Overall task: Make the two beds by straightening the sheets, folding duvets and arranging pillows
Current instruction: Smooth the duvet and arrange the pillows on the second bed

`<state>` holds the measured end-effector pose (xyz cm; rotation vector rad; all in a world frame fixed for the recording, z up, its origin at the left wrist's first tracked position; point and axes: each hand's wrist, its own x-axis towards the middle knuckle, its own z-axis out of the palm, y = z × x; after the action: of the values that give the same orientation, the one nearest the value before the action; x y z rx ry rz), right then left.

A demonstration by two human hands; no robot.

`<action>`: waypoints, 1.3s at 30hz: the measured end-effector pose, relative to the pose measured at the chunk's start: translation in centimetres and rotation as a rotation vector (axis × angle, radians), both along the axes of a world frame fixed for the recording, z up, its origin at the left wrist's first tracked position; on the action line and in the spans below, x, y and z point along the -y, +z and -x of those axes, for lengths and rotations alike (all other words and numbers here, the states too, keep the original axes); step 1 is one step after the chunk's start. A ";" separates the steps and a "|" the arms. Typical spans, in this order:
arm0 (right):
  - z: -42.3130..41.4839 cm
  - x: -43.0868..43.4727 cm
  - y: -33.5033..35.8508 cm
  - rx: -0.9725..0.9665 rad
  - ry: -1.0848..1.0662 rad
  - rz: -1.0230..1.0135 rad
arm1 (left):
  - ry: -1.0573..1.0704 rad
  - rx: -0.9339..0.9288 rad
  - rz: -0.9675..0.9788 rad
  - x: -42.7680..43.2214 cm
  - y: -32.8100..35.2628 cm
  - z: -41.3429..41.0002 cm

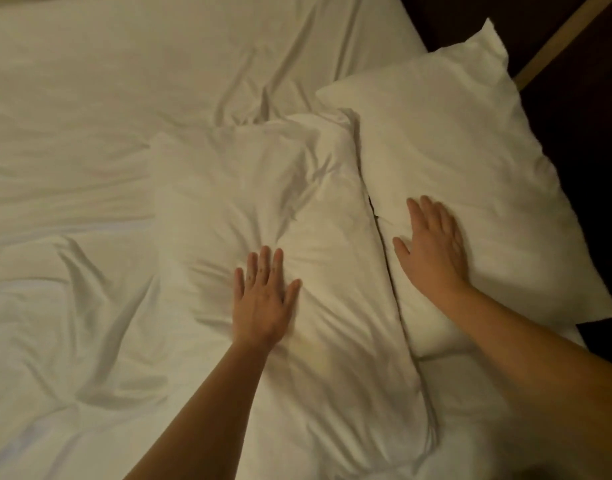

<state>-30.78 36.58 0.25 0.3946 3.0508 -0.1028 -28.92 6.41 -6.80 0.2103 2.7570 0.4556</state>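
Two white pillows lie side by side on a bed covered by a wrinkled white sheet. The left pillow is creased and dented. My left hand presses flat on its middle with straight, spread fingers. The right pillow is smoother and plumper and reaches the bed's right edge. My right hand lies flat on its lower left part, fingers straight, next to the narrow gap between the two pillows.
The sheet has deep folds at the lower left and above the left pillow. Past the bed's right edge is a dark headboard or wall with a pale wooden strip.
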 end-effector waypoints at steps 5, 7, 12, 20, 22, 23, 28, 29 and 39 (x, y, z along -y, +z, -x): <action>3.8 -0.6 -3.5 0.085 0.007 -0.073 | 0.047 -0.035 0.013 -0.7 -2.0 -0.3; 3.7 -1.1 -4.5 0.093 0.016 -0.108 | 0.054 -0.051 0.021 -0.9 -2.4 -0.5; 3.6 -3.6 -3.8 0.015 0.074 -0.133 | 0.069 -0.042 0.028 -1.1 -2.7 -0.4; 3.7 -9.0 3.6 -0.144 0.078 0.136 | 0.278 -0.004 0.009 -5.3 -0.8 -0.7; 3.5 -10.9 5.7 -0.177 0.075 0.224 | 0.279 -0.027 -0.032 -8.1 0.2 -0.9; 3.3 -11.8 6.7 -0.193 0.064 0.272 | 0.252 -0.049 -0.056 -9.7 0.8 -0.9; 3.7 -17.7 11.4 -0.268 0.025 0.414 | 0.197 -0.028 -0.086 -17.4 1.5 -0.4; 3.8 -19.1 12.1 -0.287 0.021 0.458 | 0.239 0.014 -0.078 -18.5 1.3 -0.4; 4.3 -25.9 16.7 -0.171 0.092 0.360 | 0.367 0.144 -0.030 -19.8 -0.1 -0.7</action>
<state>-35.11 62.49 16.94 0.2300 3.1126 -0.7022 -28.24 26.19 -6.90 -0.3158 2.6484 0.5795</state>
